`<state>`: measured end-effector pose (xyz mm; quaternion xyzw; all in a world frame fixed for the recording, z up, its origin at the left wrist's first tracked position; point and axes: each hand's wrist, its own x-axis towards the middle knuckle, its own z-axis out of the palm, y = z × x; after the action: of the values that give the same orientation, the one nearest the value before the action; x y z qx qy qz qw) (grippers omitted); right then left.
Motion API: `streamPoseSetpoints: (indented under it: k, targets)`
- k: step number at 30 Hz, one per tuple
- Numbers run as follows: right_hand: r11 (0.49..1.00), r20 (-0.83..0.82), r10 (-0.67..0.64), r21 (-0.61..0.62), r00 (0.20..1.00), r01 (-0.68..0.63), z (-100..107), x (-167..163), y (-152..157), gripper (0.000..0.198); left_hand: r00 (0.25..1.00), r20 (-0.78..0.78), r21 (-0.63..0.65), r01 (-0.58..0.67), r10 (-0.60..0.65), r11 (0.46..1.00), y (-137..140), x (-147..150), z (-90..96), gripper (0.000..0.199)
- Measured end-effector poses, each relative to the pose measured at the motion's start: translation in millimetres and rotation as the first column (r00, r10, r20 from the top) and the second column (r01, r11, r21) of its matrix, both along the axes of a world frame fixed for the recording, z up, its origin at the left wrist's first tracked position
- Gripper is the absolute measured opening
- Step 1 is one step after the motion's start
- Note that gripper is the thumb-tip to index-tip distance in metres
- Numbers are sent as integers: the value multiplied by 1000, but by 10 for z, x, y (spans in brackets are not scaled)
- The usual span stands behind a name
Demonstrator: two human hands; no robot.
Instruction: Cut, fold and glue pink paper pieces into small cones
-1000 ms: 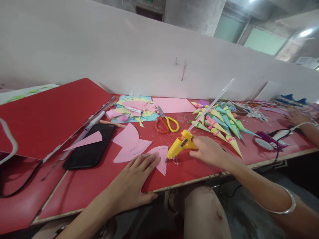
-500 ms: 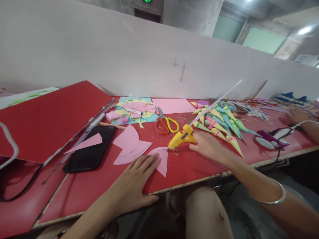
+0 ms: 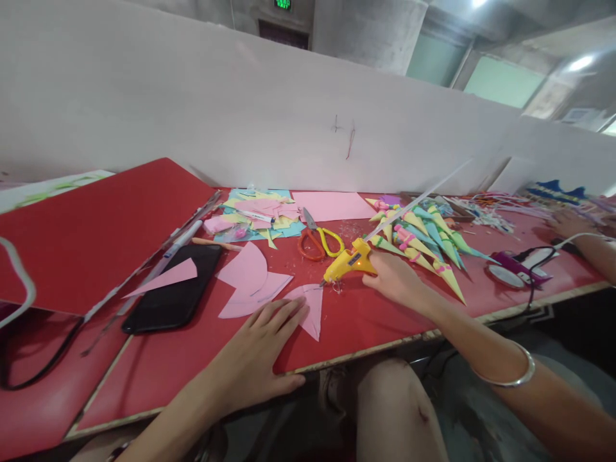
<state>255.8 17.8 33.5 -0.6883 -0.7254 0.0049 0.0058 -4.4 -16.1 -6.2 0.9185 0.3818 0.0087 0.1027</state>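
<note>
Your left hand (image 3: pixel 267 330): palm down, fingers extended and a little apart, gripping nothing; fingertips lie on the left part of the pink paper (image 3: pixel 312 311), thumb at the table's front edge.

Your right hand (image 3: pixel 397 279): fingers closed round the handle of the yellow glue gun (image 3: pixel 349 264).

Pink paper: flat on the red table (image 3: pixel 356 327), partly under your left fingertips, its point toward you. The gun's nozzle is at its upper right corner, left of your right fingers; whether it touches, you cannot tell from here.

Glue stick (image 3: pixel 418 202): clear, long, rising from the gun's rear, slanting away to the right.

Beyond your left fingers: two pink cutouts (image 3: pixel 245 268), overlapping; then a black phone (image 3: pixel 180 298), with a pink sliver (image 3: pixel 168 277) across it and a marker (image 3: pixel 183 239) by its far end.

Beyond the gun: scissors (image 3: pixel 321 240), blades parted, red and yellow handles; behind them, a pink sheet (image 3: pixel 332 205) and, to its left, a heap of paper scraps (image 3: pixel 264 212).

Beyond your right hand: a pile of paper cones (image 3: pixel 426 237), yellow, blue and green; farther right, a purple device (image 3: pixel 517 273) and another person's hand (image 3: pixel 572 224).
</note>
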Motion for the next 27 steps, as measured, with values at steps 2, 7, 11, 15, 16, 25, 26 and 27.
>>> streamPoseSetpoints:
  k: [2,7,11,15,16,25,26,27]
  targets:
    - [1000,2,-7,-4,1000,7,-1,0,2,24,1000,1,3,2,-2,1000,1,-4,-5,84]
    - [1000,-1,11,6,1000,-11,19,-12,-7,24,1000,23,-5,1,-1,1000,-3,-15,-17,85]
    - [1000,-6,14,-7,1000,-14,39,-16,-53,22,1000,24,-19,0,0,1000,-3,-6,-2,84]
    - [999,-45,37,-30,998,-39,44,-12,-118,20,1000,13,-21,-7,7,1000,-5,0,0,83]
    - [998,-53,44,-34,998,-46,45,-13,-126,20,1000,11,-20,-7,7,1000,-5,0,-3,83]
    - [1000,9,1,11,1000,-1,33,-14,-17,21,1000,-10,-6,-5,5,1000,3,1,-14,85]
    - [1000,7,-3,17,1000,3,25,-10,-7,21,1000,-3,-6,-4,4,1000,4,2,-13,85]
    - [1000,1,-4,23,1000,4,16,-4,1,21,1000,6,-4,-3,3,1000,3,3,-11,85]
